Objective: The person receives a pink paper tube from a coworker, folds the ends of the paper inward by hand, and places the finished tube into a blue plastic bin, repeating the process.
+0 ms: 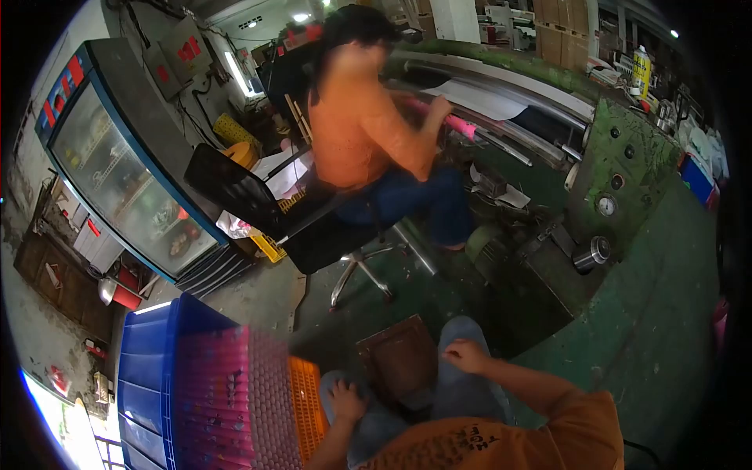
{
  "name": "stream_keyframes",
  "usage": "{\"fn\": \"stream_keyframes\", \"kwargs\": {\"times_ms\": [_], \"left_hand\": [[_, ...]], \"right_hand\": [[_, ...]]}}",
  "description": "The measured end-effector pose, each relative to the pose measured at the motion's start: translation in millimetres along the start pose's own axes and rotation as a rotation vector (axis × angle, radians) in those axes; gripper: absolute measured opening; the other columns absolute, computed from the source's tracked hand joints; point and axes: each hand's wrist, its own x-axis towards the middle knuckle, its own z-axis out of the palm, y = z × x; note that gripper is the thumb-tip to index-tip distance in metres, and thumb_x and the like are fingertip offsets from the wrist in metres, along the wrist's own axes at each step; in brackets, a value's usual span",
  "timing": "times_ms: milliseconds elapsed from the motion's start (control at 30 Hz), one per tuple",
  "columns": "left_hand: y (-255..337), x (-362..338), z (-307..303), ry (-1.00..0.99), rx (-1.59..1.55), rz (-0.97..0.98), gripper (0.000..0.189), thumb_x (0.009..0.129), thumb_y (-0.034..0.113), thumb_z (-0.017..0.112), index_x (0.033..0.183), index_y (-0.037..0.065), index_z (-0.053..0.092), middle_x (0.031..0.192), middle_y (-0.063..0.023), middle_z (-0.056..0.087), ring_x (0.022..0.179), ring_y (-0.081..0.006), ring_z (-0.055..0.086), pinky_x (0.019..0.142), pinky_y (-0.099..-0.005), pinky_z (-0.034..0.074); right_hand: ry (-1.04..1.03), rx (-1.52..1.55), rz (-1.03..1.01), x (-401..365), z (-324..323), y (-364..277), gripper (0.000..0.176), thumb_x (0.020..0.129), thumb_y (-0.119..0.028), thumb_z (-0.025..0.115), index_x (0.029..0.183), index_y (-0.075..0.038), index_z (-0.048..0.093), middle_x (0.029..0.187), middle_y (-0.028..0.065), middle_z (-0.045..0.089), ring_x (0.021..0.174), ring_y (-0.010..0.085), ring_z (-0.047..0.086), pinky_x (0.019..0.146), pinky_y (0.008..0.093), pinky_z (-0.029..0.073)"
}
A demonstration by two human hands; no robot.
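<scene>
My left hand rests on my left thigh with its fingers spread, holding nothing. On my right knee lies my right hand, its fingers curled in and nothing visible in them. Both hands touch my blue jeans. To the left of my left hand stands an orange plastic crate. Beside that crate is a large stack of pink patterned tubes or rolls, their ends facing me. A brown square board or box sits on the floor between my knees.
A co-worker in an orange shirt sits on a black office chair, a hand at a pink roll on a green machine. A blue crate and a glass-door fridge stand left.
</scene>
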Motion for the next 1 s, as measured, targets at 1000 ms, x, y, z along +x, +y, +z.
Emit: {"fn": "stream_keyframes", "kwargs": {"times_ms": [1000], "left_hand": [[10,-4,-16,0.046,-0.284,0.105,0.038,0.071,0.025,0.070,0.103,0.007,0.062,0.118,-0.0196,0.051,0.112,-0.0373,0.047,0.097,-0.0469,0.039]], "right_hand": [[0.462,-1.134,0.625,-71,-391,-15,0.032,0.077,-0.025,0.067,0.095,-0.004,0.051,0.079,0.0168,0.063,0.076,0.0355,0.062,0.066,0.0471,0.049]]}}
